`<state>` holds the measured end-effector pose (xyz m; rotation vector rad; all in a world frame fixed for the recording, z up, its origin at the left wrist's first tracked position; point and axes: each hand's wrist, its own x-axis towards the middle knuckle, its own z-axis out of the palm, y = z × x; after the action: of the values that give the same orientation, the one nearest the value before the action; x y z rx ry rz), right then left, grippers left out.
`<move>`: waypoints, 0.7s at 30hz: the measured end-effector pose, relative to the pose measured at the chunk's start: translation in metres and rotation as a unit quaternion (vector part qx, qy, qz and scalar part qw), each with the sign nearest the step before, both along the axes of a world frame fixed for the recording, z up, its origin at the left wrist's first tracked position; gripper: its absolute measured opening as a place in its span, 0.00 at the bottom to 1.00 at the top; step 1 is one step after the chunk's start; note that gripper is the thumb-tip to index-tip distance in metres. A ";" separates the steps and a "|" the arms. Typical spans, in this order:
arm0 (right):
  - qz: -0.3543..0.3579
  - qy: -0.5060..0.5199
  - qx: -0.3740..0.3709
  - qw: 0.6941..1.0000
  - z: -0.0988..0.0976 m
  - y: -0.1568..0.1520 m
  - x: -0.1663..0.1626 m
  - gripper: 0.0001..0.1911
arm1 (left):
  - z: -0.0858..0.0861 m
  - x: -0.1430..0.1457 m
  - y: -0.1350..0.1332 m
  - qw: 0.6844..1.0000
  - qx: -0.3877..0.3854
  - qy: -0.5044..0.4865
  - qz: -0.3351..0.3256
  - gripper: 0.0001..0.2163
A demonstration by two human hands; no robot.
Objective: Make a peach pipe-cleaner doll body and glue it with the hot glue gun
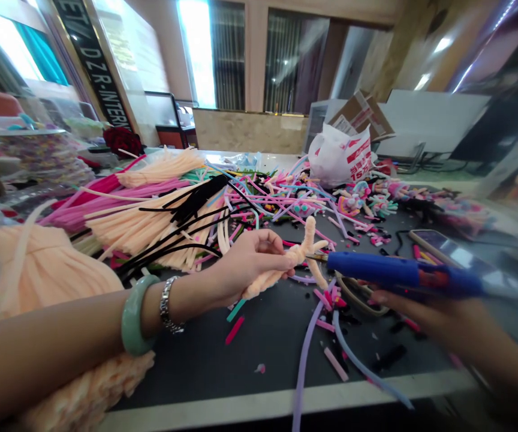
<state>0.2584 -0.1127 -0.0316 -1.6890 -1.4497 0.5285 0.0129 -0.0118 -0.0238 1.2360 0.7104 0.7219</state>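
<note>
My left hand (263, 259) is closed around a peach figure of twisted pipe cleaners (306, 243), pinching its body between thumb and fingers. Short fuzzy limbs stick up and down from it. From the right, my right hand (403, 306) grips a blue hot glue gun (371, 267), its nozzle at the figure's body; whether it touches I cannot tell. A pair of scissors, partly hidden, shows its beige handles (353, 294) behind the right hand. Just below the nozzle, purple pipe cleaners (308, 354) and a small pink bundle (330, 298) lie on the dark table (196, 366).
Bundles of peach (56, 264), pink and black pipe cleaners (200, 198) cover the left side. Finished colourful pieces (360, 201) and a white plastic bag (342, 156) stand farther back. A phone (443, 249) lies at the right. Cut scraps litter the tabletop.
</note>
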 end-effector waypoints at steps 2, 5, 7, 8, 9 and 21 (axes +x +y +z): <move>0.023 0.002 -0.011 1.000 0.000 0.001 -0.004 0.25 | 0.000 0.000 -0.001 1.000 0.003 0.004 -0.002 0.12; 0.070 -0.018 -0.002 0.997 0.000 0.004 -0.004 0.21 | 0.001 0.000 -0.001 1.000 0.003 0.010 -0.004 0.13; 0.078 -0.033 0.004 0.996 0.000 0.005 -0.002 0.21 | 0.002 0.000 -0.002 1.000 0.002 0.015 -0.005 0.13; 0.080 -0.041 0.007 0.996 0.000 0.006 -0.001 0.21 | 0.002 0.000 -0.002 1.000 0.002 0.018 -0.006 0.13; 0.080 -0.051 0.010 0.995 0.000 0.006 -0.001 0.21 | 0.002 0.000 -0.002 1.000 0.002 0.020 -0.007 0.13; 0.100 -0.156 0.042 0.982 0.005 0.006 -0.003 0.14 | 0.006 0.001 -0.005 1.000 0.002 0.027 0.002 0.12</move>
<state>0.2554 -0.1066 -0.0261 -1.6204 -1.8541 0.3104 0.0135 -0.0173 -0.0180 1.2629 0.7562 0.6958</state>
